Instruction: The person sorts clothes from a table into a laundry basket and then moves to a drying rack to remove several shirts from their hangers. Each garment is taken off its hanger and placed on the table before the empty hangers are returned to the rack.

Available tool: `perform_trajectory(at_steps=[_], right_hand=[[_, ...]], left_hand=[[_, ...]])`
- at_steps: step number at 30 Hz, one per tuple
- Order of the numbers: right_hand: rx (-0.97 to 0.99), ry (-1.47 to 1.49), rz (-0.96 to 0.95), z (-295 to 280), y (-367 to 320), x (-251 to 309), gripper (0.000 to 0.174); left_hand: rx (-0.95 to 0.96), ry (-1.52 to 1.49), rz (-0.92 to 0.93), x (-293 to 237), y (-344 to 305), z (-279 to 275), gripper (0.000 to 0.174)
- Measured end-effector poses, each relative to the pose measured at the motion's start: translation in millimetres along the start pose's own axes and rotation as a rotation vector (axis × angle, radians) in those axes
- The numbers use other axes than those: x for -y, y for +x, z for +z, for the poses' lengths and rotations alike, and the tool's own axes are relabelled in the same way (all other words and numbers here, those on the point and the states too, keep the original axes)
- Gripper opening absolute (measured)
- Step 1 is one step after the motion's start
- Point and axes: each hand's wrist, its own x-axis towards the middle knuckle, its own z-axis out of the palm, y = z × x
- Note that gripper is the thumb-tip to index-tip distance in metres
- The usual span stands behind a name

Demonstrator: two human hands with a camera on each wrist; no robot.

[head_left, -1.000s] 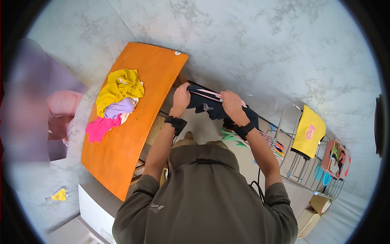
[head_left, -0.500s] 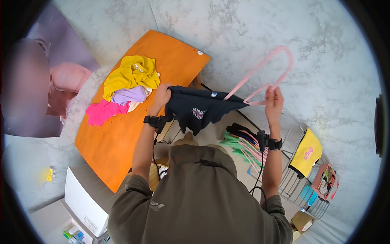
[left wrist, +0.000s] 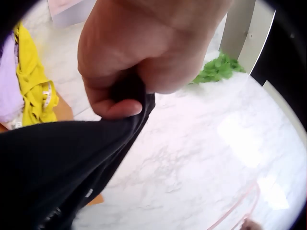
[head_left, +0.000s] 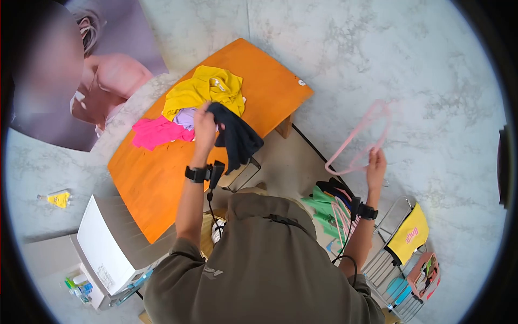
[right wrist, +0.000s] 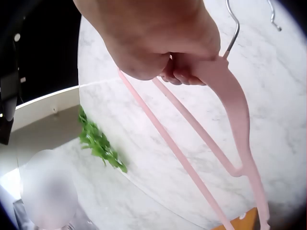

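Observation:
In the head view the left hand (head_left: 205,129) grips a dark garment (head_left: 236,135) that hangs from it over the table's edge, beside the clothes pile. Its fingers curl round the cloth (left wrist: 62,148) in the left wrist view. Out to the right, the right hand (head_left: 376,166) holds a pink hanger (head_left: 345,153) in front of the wall, apart from the garment. The right wrist view shows the right hand (right wrist: 163,43) closed round the pink hanger (right wrist: 238,110) near its metal hook, with no cloth on it.
Yellow (head_left: 229,89), purple and pink (head_left: 156,133) clothes lie on the orange table (head_left: 154,189). Lower right are green cloth (head_left: 322,208) with pink hangers, and a metal rack with a yellow cloth (head_left: 408,235) and a pink basket (head_left: 422,272). A white box (head_left: 102,243) stands lower left.
The hanger has come out of the dark garment. My left hand has carried the garment left to the table; my right hand holds the hanger away on the right.

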Motion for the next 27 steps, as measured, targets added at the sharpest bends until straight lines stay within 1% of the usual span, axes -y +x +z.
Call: perform_trajectory(at_steps=[1,2,3,4,5,6,7,8,9,10,11,12,13,14,15,16,18,20,21,22,23,24,26,27], right_hand=[[0.055,-0.048,-0.018,14.0,-7.8,-3.8,0.02],[0.155,-0.143,-0.014,24.4,-16.1,3.1,0.019],[0.252,-0.238,-0.008,36.4,-25.8,11.3,0.02],[0.257,-0.234,-0.011,48.7,-33.9,18.2,0.02],[0.304,-0.262,0.026,61.0,-41.3,24.1,0.02],[0.35,-0.291,0.065,72.0,-46.3,28.0,0.019],[0.35,-0.289,0.066,82.3,-50.0,28.4,0.019],[0.356,-0.21,0.054,91.7,-54.4,26.3,0.019],[0.363,-0.133,0.044,98.1,-58.7,24.8,0.018],[0.367,-0.135,0.05,102.5,-60.5,25.3,0.018],[0.415,-0.153,0.026,106.4,-60.5,26.2,0.018],[0.461,-0.169,0.004,109.1,-61.1,26.0,0.017],[0.503,-0.241,0.018,111.9,-60.7,25.4,0.021],[0.491,-0.241,0.025,112.3,-59.5,24.6,0.021],[0.496,-0.277,-0.017,112.0,-59.9,23.1,0.021],[0.496,-0.319,-0.048,111.3,-61.4,27.6,0.021],[0.459,-0.312,-0.212,114.6,-63.4,9.3,0.02],[0.466,-0.379,-0.195,113.1,-64.0,7.8,0.019],[0.432,-0.386,-0.146,111.5,-69.5,8.9,0.019],[0.461,-0.4,-0.133,111.2,-69.8,12.5,0.018],[0.492,-0.417,-0.13,111.0,-64.3,14.4,0.017],[0.467,-0.426,-0.104,110.3,-61.5,13.7,0.017],[0.491,-0.486,-0.145,107.6,-59.6,10.8,0.016],[0.47,-0.494,-0.119,106.0,-57.0,7.6,0.016]], left_hand=[[-0.076,0.011,0.072,-39.7,-4.2,6.7,0.042],[-0.099,-0.041,0.181,-48.3,10.4,-6.5,0.043],[-0.125,-0.171,0.248,-65.7,24.2,-15.1,0.045],[-0.131,-0.231,0.322,-73.1,46.3,-35.0,0.041],[-0.142,-0.26,0.421,-86.7,66.1,-51.5,0.031],[-0.193,-0.052,0.606,-107.2,74.7,-59.9,0.022],[-0.21,-0.186,0.64,-130.3,84.0,-65.2,0.018],[-0.267,-0.198,0.7,-148.5,92.8,-70.1,0.015],[-0.311,-0.109,0.699,-161.9,105.5,-83.0,0.012],[-0.359,-0.018,0.688,-173.6,112.7,-91.1,0.01],[-0.388,0.083,0.76,-181.6,121.8,-101.1,0.009],[-0.413,0.184,0.83,-186.0,129.7,-108.5,0.009],[-0.403,0.181,0.83,-185.5,134.2,-109.8,0.009],[-0.378,0.166,0.82,-182.2,136.9,-108.4,0.013],[-0.347,0.151,0.804,-175.5,138.0,-105.6,0.017],[-0.319,0.141,0.794,-160.3,143.0,-106.9,0.017],[-0.274,0.439,0.718,-112.3,148.8,-94.0,0.022],[-0.042,0.657,0.547,-74.3,112.1,-53.7,0.026],[0.133,0.654,0.482,-52.7,90.4,-33.7,0.026],[0.301,0.653,0.426,-29.7,70.9,-12.9,0.027],[0.515,0.622,0.42,-3.7,55.9,8.2,0.026],[0.661,0.603,0.247,8.4,28.9,36.5,0.024],[0.879,0.688,0.386,59.2,-4.8,70.6,0.025],[0.912,0.679,0.389,61.6,-20.6,88.7,0.025]])
